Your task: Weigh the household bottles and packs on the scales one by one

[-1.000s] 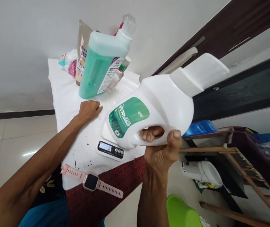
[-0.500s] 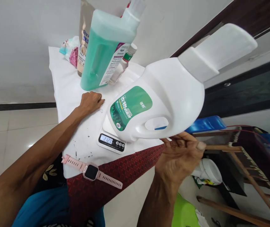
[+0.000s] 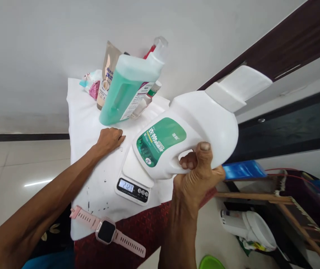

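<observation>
A big white detergent jug (image 3: 193,127) with a green label stands on a small white kitchen scale (image 3: 133,183) whose display reads 2127. My right hand (image 3: 197,175) is wrapped round the jug's handle, thumb on the outside. My left hand (image 3: 109,139) rests with loosely curled fingers on the white cloth (image 3: 84,123) just left of the scale, holding nothing.
Behind stand a translucent jug of green liquid (image 3: 126,91), a tan pouch (image 3: 108,73), a small clear bottle (image 3: 145,101) and small packets (image 3: 92,86). A pink smartwatch (image 3: 106,231) lies at the near edge. A wooden frame (image 3: 274,198) and a white appliance (image 3: 249,224) are at right.
My right hand, gripping the handle a second ago, let go and opened under it, and now grips it again. The scale went from 0 to 2127. My left hand stayed put.
</observation>
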### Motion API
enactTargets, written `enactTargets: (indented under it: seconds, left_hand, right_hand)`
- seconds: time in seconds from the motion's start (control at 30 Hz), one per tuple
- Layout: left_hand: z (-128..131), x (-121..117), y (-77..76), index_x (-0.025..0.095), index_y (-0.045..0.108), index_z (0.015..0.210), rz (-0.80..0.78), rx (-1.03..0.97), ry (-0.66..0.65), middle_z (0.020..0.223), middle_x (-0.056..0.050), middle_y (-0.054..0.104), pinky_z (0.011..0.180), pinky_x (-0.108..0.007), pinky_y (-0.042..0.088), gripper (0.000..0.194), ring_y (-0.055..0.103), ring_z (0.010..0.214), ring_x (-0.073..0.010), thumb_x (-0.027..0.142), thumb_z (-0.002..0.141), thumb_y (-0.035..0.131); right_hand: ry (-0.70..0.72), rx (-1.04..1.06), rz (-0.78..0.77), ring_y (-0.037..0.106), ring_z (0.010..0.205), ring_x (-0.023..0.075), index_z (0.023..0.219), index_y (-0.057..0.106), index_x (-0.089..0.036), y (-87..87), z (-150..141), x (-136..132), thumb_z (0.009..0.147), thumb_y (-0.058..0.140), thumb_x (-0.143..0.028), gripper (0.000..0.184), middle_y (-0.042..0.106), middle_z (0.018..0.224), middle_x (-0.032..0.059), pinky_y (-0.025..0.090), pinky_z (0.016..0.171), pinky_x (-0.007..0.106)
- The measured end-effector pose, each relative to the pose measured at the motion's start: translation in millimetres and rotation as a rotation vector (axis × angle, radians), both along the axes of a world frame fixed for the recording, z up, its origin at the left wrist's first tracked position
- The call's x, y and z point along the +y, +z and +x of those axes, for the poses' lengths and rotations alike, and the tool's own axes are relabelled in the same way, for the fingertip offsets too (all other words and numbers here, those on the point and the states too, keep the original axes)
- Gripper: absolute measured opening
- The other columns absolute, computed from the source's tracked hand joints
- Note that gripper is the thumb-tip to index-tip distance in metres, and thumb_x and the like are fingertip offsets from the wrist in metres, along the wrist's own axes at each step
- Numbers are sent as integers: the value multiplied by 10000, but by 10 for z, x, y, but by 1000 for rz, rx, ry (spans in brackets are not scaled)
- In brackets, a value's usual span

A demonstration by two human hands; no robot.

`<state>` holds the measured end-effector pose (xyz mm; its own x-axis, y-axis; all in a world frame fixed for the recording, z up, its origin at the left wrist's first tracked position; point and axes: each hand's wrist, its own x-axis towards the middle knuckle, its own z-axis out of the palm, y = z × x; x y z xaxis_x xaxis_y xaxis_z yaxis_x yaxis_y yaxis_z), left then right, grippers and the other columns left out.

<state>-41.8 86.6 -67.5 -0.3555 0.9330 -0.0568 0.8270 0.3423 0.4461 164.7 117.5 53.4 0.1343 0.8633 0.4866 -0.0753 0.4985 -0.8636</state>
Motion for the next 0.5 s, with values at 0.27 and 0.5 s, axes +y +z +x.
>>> enactTargets:
  seconds: [0.27,0.5]
  left_hand:
    - [-2,0,-2,176,757,1000,-1,15,-12,1054,-180,781,813,-405,450,433,734,991,-323,393,1092,394]
    - [28,-10,25,157,744,1062,-11,10,-32,1134,-193,781,803,-427,448,447,738,1046,-345,385,1107,362]
  right_hand:
    - [-130,31,-88,392,460,117,727,670,-229,-294,-625,1051,687,925,-572,429,542,567,-68,317,363,295]
    - [-177,66,-192,435,469,133,668,596,-259,-385,-997,1592,810,813,-620,445,437,481,-93,423,453,315]
